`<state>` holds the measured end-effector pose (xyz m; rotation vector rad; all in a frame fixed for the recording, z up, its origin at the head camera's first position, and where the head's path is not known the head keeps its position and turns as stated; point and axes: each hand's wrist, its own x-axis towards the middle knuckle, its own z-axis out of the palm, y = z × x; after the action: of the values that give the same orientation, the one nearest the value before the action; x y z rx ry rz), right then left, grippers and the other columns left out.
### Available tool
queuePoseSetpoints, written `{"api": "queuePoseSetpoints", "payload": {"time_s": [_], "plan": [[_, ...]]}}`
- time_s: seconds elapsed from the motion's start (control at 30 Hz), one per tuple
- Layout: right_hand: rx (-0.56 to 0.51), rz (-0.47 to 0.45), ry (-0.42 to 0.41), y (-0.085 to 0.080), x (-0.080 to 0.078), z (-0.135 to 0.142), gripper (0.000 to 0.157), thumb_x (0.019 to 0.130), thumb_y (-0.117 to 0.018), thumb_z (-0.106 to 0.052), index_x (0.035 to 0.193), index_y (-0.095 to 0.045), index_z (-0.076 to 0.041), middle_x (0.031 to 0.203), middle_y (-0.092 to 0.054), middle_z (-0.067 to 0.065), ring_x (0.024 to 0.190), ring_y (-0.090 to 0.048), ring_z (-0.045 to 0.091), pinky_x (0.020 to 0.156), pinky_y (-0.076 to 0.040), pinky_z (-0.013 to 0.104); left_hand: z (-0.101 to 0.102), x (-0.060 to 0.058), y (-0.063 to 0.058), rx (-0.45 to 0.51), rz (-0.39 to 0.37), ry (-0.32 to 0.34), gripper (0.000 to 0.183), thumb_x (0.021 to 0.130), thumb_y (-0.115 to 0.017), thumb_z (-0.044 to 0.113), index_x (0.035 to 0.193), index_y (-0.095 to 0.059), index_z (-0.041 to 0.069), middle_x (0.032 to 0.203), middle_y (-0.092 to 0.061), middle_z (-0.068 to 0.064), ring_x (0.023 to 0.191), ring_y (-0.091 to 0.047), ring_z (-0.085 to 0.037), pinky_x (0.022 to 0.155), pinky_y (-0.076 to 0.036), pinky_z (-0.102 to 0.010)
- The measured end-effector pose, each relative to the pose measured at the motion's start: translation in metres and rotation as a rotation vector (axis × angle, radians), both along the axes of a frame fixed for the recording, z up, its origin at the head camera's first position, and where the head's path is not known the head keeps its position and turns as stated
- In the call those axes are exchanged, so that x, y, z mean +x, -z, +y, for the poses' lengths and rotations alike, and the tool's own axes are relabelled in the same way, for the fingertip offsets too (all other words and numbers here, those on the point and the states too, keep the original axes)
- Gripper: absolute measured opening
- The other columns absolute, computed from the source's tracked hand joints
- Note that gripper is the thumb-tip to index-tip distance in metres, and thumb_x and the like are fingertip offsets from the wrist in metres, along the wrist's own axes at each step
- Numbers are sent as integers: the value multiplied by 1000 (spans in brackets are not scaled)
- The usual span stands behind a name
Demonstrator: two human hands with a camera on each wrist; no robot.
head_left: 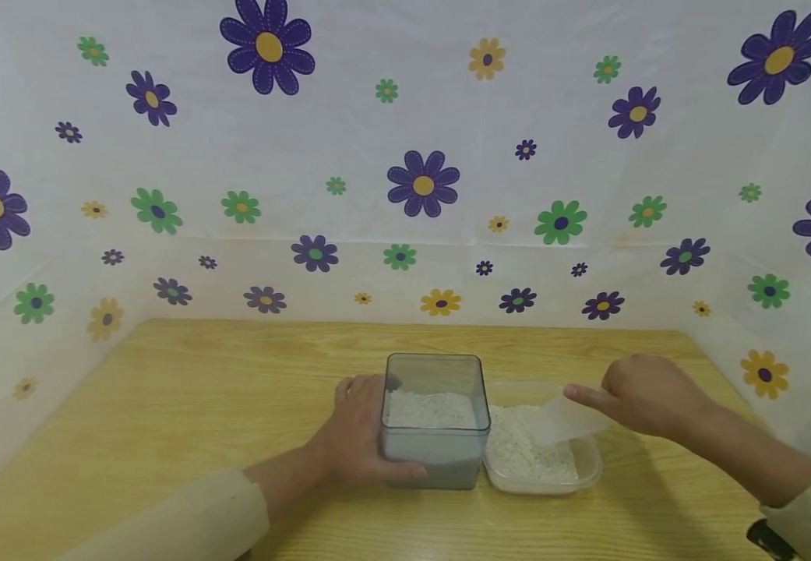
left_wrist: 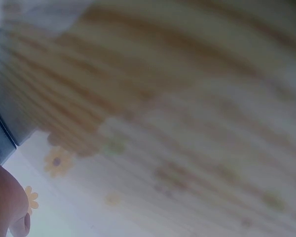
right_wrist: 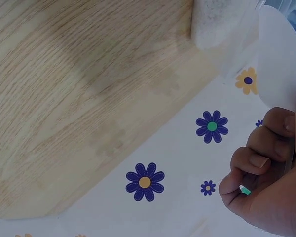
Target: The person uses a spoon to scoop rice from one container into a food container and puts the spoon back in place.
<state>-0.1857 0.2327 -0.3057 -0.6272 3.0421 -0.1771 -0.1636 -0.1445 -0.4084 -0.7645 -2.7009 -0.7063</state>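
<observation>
In the head view, my left hand (head_left: 357, 432) holds a square grey see-through container (head_left: 436, 461) by its left side, thumb across the front. Pale grains (head_left: 431, 409) fill the lower part of it. Right beside stands a shallow clear plastic tub (head_left: 590, 474) with off-white flakes (head_left: 517, 444). My right hand (head_left: 657, 399) grips a translucent white scoop (head_left: 568, 421), thumb along its top, with the blade tilted down over the flakes. The right wrist view shows curled fingers (right_wrist: 259, 160) around the handle and the scoop's rounded blade (right_wrist: 281, 59). Only part of the left hand (left_wrist: 7, 202) appears in the left wrist view.
Both containers stand on a wood-grain table (head_left: 237, 389). A white flower-print cloth (head_left: 349, 132) hangs behind the table and along both sides. Pale sleeves (head_left: 195, 514) cover my forearms.
</observation>
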Motion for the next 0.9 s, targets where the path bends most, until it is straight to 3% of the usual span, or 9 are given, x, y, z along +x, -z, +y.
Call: {"api": "queuePoseSetpoints", "payload": {"time_s": [0.4,0.67,0.77,0.9], "plan": [[14,32,-35,2,0,-2,65,98,-50,-60,47,-42,-20,50,-31,-9,50,-30,9,55,-31,29,-2,0,1,3,-23,-5,105,64,-71,78,137,-38,10,124,-52,-3,117,-44,-21,104,-24,-54],[-20,68,-69,-5,0,-6,64,95,-57,-56,47,-35,-21,49,-26,-11,50,-22,7,52,-25,25,-2,1,0,0,-14,-8,104,64,-71,77,136,-39,9,124,-53,-4,117,-45,-21,105,-25,-55],[-33,110,-93,-11,1,-11,63,95,-60,-53,47,-35,-21,49,-24,-12,49,-22,6,51,-24,25,-2,1,-1,-4,-16,-10,104,64,-73,75,136,-39,9,124,-53,-5,117,-45,-21,105,-25,-55],[-24,255,-145,-18,-1,-19,62,94,-64,-47,47,-34,-20,48,-23,-13,48,-21,6,50,-23,24,-2,1,0,-6,-10,-10,103,64,-73,75,136,-39,8,125,-54,-6,117,-46,-22,105,-26,-55]]}}
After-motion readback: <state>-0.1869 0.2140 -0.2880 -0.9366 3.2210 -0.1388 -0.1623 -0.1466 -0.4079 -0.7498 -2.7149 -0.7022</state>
